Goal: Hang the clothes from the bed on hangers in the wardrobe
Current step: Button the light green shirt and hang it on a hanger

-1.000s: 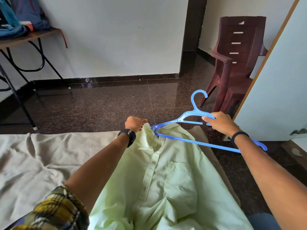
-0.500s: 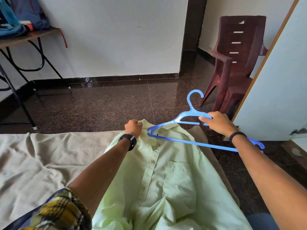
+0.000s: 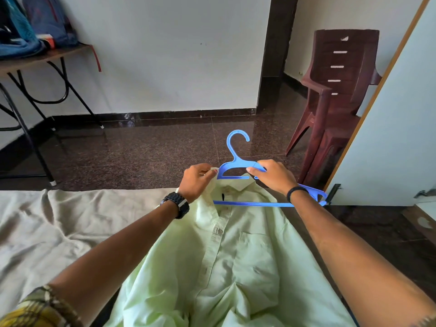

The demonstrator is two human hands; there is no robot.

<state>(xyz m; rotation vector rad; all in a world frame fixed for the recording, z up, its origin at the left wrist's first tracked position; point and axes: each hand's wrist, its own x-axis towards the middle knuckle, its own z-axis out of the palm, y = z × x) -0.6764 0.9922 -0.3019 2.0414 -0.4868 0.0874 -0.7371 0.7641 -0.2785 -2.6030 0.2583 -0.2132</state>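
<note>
Head view: shirt [image 3: 236,251] flat on bed [image 3: 59,223], left hand [image 3: 197,179] pinching collar, right hand [image 3: 273,175] gripping hanger [image 3: 238,162] half inside neck; next, likely feeding other arm into far shoulder.

Pale lime-green shirt [image 3: 238,251] in front of you, plain, with matching buttons, and a bright blue plastic hanger [image 3: 238,161] at its collar. You've got a black watch [image 3: 177,204] with a silver buckle on your left wrist, a thin black band [image 3: 296,191] on your right. Your sleeve [image 3: 40,308] down in the corner is a yellow, dark and white plaid. Under the shirt, a plain beige bedsheet [image 3: 59,227]. The floor [image 3: 153,147] is dark brown speckled granite, glossy. Maroon plastic chair [image 3: 335,90] far right, white wall [image 3: 165,55] ahead with a dark brown skirting, blue bags [image 3: 26,27] on the brown-topped, black-legged table [image 3: 42,57].
</note>
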